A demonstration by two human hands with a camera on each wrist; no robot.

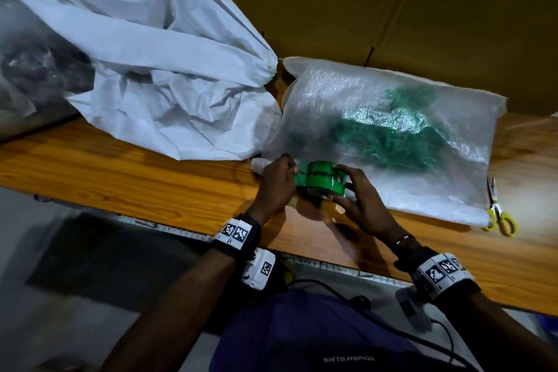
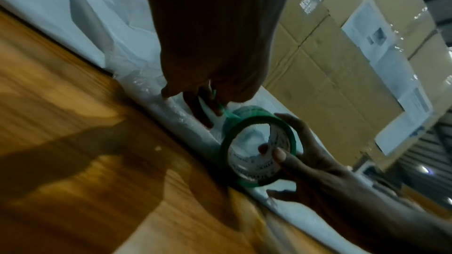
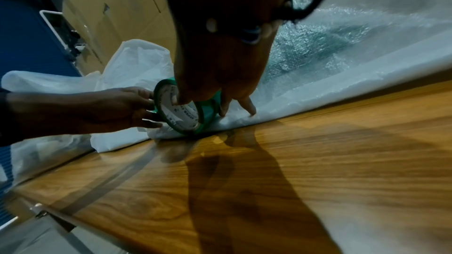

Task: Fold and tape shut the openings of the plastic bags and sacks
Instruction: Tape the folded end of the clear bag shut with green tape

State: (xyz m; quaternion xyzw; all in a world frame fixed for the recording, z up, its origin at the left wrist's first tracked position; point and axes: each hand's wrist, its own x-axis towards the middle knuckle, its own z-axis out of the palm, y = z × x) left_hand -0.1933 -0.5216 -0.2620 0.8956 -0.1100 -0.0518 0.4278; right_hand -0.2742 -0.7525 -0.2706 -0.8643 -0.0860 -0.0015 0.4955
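A translucent woven sack (image 1: 392, 118) with green contents lies flat on the wooden table (image 1: 120, 178), its near edge folded over (image 2: 181, 121). A green tape roll (image 1: 323, 183) stands on that folded edge near the sack's left corner. My right hand (image 1: 344, 190) grips the roll, thumb inside its white core (image 3: 176, 109), two fingers touching the sack. My left hand (image 1: 287, 169) pinches the tape's free end (image 2: 220, 107) just left of the roll, its fingertips down on the fold. A large white sack (image 1: 145, 48) slumps at the left, its neck gathered.
Yellow-handled scissors (image 1: 498, 214) lie on the table at the sack's right near corner. A clear bag with dark contents (image 1: 33, 69) sits far left. Cardboard boxes (image 2: 342, 55) stand behind the table. The table's front edge (image 1: 302, 263) runs close to my body.
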